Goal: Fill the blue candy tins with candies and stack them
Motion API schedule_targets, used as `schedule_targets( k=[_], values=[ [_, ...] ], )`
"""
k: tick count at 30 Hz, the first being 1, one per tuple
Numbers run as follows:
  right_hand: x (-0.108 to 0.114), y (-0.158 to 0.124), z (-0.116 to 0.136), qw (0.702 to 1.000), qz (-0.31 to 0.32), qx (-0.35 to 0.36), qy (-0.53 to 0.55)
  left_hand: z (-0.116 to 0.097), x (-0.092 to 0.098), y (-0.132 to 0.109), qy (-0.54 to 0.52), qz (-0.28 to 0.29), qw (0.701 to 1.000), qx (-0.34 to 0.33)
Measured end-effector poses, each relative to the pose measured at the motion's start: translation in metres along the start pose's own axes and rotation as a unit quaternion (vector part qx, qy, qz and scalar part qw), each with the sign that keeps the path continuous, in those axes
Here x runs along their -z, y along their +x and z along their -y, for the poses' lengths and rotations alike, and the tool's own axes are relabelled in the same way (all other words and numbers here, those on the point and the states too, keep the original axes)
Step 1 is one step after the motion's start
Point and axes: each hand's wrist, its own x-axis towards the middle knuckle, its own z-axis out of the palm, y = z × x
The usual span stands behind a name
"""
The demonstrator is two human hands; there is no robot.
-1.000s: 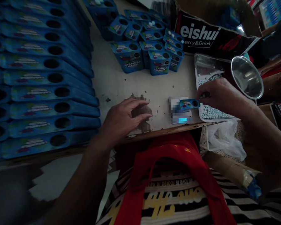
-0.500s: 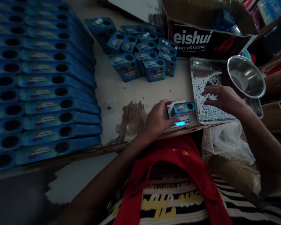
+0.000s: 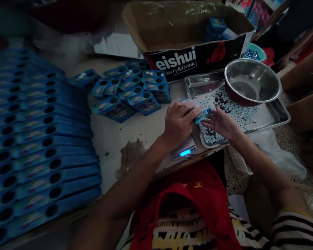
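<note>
One scale [image 3: 185, 153] sits at the near edge of the desk [image 3: 150, 129]. Just above, the left hand [image 3: 177, 122] clasps a blue pack [image 3: 203, 114] in its fingers over the left rim of a metal tray [image 3: 276, 113]; the right hand [image 3: 222, 125], fingers loosely spread, is beside it. Farther back: a steel bowl [image 3: 266, 80], an open carton [image 3: 203, 52].

The small blue printed packet [image 3: 202, 115] looks glossy. At right, the round silver metal bowl [image 3: 253, 78] and shallow rectangular metal tray [image 3: 276, 117] shine smoothly; near, the red cloth apron [image 3: 203, 180] is matt; the white tabletop [image 3: 153, 130] is roughly worn.
</note>
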Motion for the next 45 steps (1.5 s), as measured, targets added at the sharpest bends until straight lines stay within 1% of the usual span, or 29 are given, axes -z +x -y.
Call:
schedule_targets(
  k=[3,5,9,12,15,19,23,25,27,29,30,31,32,33,34,36,38,39,40,42,43,45],
  values=[
    [0.004,0.003,0.002,1.000,0.005,-0.008,0.023,0.006,-0.016,-0.001,0.002,0.012,0.999,0.040],
    [0.008,0.005,0.002,0.999,0.017,-0.020,0.021,0.008,-0.020,-0.005,-0.003,0.009,0.998,0.055],
    [0.014,0.006,0.002,0.999,0.044,-0.027,0.013,0.003,-0.016,-0.009,0.014,-0.023,0.999,0.029],
    [0.016,0.006,0.003,0.998,0.059,-0.010,0.003,0.003,-0.014,-0.009,0.044,-0.016,0.999,0.028],
    [0.014,0.006,0.004,0.998,0.057,-0.008,0.002,0.007,-0.018,-0.008,0.059,-0.005,0.998,0.038],
    [0.010,0.005,0.009,0.998,0.056,-0.019,0.014,0.013,-0.024,-0.011,0.057,-0.009,0.996,0.061],
    [0.009,0.003,0.013,0.997,0.067,-0.025,0.005,0.015,-0.022,-0.012,0.021,-0.018,0.993,0.117],
    [0.009,0.001,0.015,0.997,0.067,-0.014,-0.019,0.015,-0.020,-0.013,0.012,-0.032,0.989,0.144],
    [0.008,-0.003,0.018,0.997,0.061,0.017,-0.054,0.016,-0.018,-0.013,-0.006,-0.052,0.986,0.158],
    [0.003,-0.007,0.023,0.991,0.052,0.073,-0.103,0.016,-0.016,-0.014,-0.035,-0.076,0.982,0.171],
    [-0.001,-0.009,0.026,0.983,0.050,0.111,-0.140,0.016,-0.015,-0.015,-0.049,-0.084,0.979,0.180],
    [-0.006,-0.011,0.031,0.969,0.049,0.154,-0.187,0.016,-0.014,-0.016,-0.061,-0.090,0.975,0.193],
    [-0.013,-0.012,0.036,0.947,0.050,0.198,-0.246,0.016,-0.013,-0.016,-0.071,-0.090,0.972,0.207],
    [-0.020,-0.013,0.041,0.917,0.054,0.242,-0.314,0.016,-0.012,-0.016,-0.080,-0.088,0.968,0.220],
    [-0.027,-0.013,0.047,0.876,0.061,0.281,-0.386,0.015,-0.011,-0.017,-0.090,-0.085,0.966,0.229],
    [-0.040,-0.012,0.056,0.778,0.078,0.337,-0.524,0.016,-0.010,-0.018,-0.115,-0.083,0.961,0.237],
    [-0.051,-0.010,0.061,0.684,0.098,0.359,-0.627,0.018,-0.009,-0.019,-0.147,-0.092,0.955,0.240],
    [-0.054,-0.008,0.062,0.645,0.105,0.364,-0.664,0.019,-0.009,-0.020,-0.163,-0.098,0.951,0.242],
    [-0.057,-0.007,0.061,0.612,0.111,0.368,-0.691,0.020,-0.010,-0.021,-0.179,-0.106,0.947,0.244],
    [-0.059,-0.004,0.059,0.562,0.118,0.375,-0.727,0.022,-0.011,-0.022,-0.209,-0.121,0.938,0.247],
    [-0.059,-0.003,0.057,0.544,0.120,0.379,-0.739,0.024,-0.012,-0.023,-0.221,-0.129,0.934,0.248],
    [-0.058,-0.001,0.053,0.520,0.124,0.387,-0.751,0.025,-0.013,-0.024,-0.241,-0.139,0.927,0.251]
  ],
)
